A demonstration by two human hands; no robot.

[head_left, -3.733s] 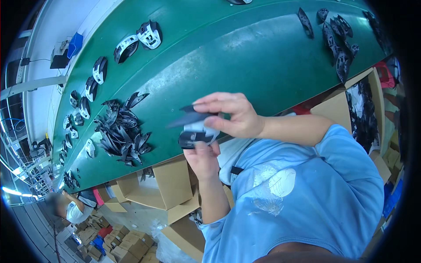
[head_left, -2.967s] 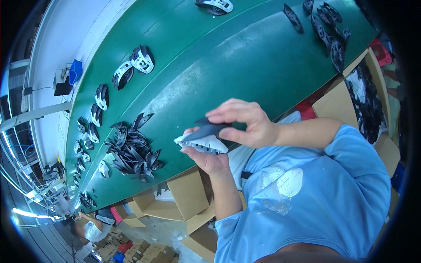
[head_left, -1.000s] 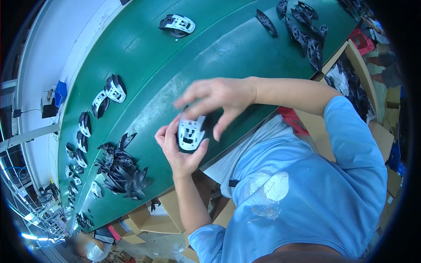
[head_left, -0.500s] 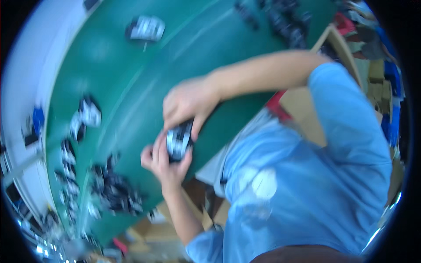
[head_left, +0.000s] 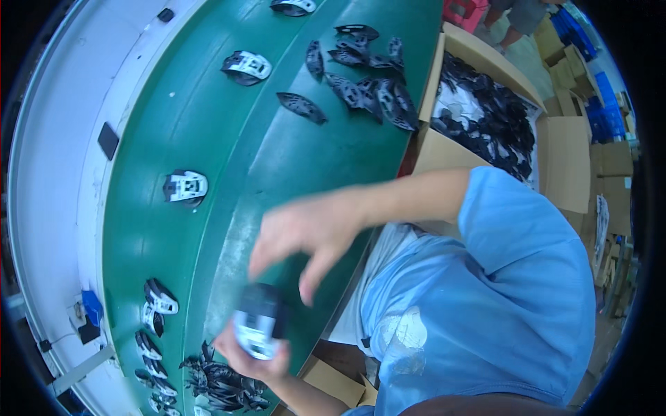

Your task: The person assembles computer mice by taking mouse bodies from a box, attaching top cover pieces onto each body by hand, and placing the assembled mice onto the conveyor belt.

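Near the front edge of the green surface, my left hand (head_left: 267, 373) grips a black-and-white computer mouse shell (head_left: 255, 331) by its white end, thumb on one side and fingers on the other. The shell is smeared by motion. My right hand (head_left: 309, 232) hovers just above its black end with thumb and fingers spread, and I see nothing between them. Beyond, similar mouse shells lie apart on the green belt-like surface (head_left: 149, 229), one shell (head_left: 186, 186) to the left of my right hand and another shell (head_left: 247, 67) farther up.
Loose black shell pieces (head_left: 357, 90) are scattered at the top, with another pile of black parts (head_left: 218, 381) at lower left. Several shells (head_left: 154, 360) form a row beside that pile. An open cardboard box (head_left: 433, 149) of black parts stands at right.
My right hand has come off the mouse shell and opened. My left hand keeps hold of it. The view has shifted, bringing the box and scattered parts into fuller sight.
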